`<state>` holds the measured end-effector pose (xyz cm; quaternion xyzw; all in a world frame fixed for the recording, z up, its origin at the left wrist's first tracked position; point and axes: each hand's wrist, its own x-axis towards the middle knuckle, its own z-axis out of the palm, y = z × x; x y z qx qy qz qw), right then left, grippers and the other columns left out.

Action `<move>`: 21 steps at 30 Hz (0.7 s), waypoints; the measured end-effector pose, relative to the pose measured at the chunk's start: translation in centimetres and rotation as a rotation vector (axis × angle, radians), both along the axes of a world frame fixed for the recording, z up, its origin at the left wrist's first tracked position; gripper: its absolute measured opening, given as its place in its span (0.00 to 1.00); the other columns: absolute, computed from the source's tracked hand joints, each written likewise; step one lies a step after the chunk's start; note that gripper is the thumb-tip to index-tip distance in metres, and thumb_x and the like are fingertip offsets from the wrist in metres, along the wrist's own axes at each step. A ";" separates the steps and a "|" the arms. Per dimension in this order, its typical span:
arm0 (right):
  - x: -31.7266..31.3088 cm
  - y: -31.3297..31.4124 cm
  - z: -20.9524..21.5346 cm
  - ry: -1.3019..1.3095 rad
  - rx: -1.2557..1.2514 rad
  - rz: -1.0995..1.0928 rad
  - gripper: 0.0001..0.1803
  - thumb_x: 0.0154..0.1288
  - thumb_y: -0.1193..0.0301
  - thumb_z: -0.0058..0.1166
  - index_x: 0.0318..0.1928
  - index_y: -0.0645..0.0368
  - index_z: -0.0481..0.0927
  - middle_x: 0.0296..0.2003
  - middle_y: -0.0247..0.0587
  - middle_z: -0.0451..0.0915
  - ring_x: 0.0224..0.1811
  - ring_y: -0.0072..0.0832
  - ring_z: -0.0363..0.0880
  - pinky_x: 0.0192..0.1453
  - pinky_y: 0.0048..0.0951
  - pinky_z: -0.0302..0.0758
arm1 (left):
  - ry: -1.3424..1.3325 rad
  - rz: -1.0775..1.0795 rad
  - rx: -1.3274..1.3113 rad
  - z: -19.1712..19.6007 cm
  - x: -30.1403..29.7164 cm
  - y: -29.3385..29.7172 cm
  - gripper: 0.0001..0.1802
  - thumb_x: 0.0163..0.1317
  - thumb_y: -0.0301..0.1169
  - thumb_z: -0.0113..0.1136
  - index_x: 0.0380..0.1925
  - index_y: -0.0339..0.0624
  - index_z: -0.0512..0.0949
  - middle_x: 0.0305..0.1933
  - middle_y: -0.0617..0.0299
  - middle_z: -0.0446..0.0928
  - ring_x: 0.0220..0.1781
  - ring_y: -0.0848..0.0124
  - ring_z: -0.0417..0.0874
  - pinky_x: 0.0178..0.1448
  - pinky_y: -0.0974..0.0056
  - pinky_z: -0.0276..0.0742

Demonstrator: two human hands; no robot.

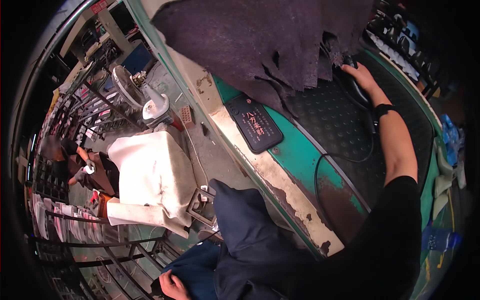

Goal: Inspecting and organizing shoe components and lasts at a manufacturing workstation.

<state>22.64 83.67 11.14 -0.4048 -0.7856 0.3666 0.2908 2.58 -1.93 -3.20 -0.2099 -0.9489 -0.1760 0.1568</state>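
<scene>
My right hand [364, 79] is closed round a black corded hand tool [356, 91] at the ragged edge of a dark purple-brown hide [260, 40]. The tool's exact kind is hard to make out, and its working end is partly hidden by the hand. Torn slits and flaps run along the hide's near edge. Beneath it lies a black dimpled mat [320, 125]. A black cord [345, 159] loops from the tool over the bench. At the lower left, my left hand [173, 286] rests by my dark-trousered leg, fingers loosely bent and partly cut off by the frame.
A black phone case [254, 124] lies on the bench's worn green-and-cream edge [285, 172]. Left of the bench stand a fan [127, 87] and a cream-covered stack [150, 175], with a person [80, 165] beyond. A blue-tinted bottle [440, 240] is at the right.
</scene>
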 end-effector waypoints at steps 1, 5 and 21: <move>-0.6 -0.1 0.1 -0.032 0.008 -0.009 0.27 0.60 0.51 0.63 0.48 0.63 0.81 0.41 0.35 0.83 0.45 0.23 0.78 0.53 0.26 0.71 | 0.035 0.015 0.031 -0.6 0.0 -1.0 0.10 0.56 0.23 0.52 0.36 0.37 0.81 0.36 0.52 0.77 0.39 0.53 0.81 0.45 0.57 0.76; -0.3 -0.7 -0.1 -0.199 0.116 -0.279 0.35 0.53 0.45 0.65 0.50 0.63 0.82 0.42 0.42 0.84 0.46 0.29 0.80 0.55 0.29 0.72 | 0.045 -0.021 0.115 -0.8 0.6 -1.6 0.09 0.57 0.24 0.53 0.36 0.36 0.81 0.36 0.53 0.79 0.39 0.52 0.81 0.44 0.54 0.76; 6.0 -23.4 4.5 0.745 -0.700 -0.198 0.19 0.55 0.59 0.67 0.40 0.61 0.82 0.31 0.45 0.85 0.29 0.37 0.85 0.37 0.36 0.85 | -0.638 -0.324 1.135 4.5 -0.9 -1.2 0.16 0.68 0.28 0.55 0.54 0.35 0.78 0.52 0.59 0.80 0.39 0.78 0.75 0.42 0.74 0.69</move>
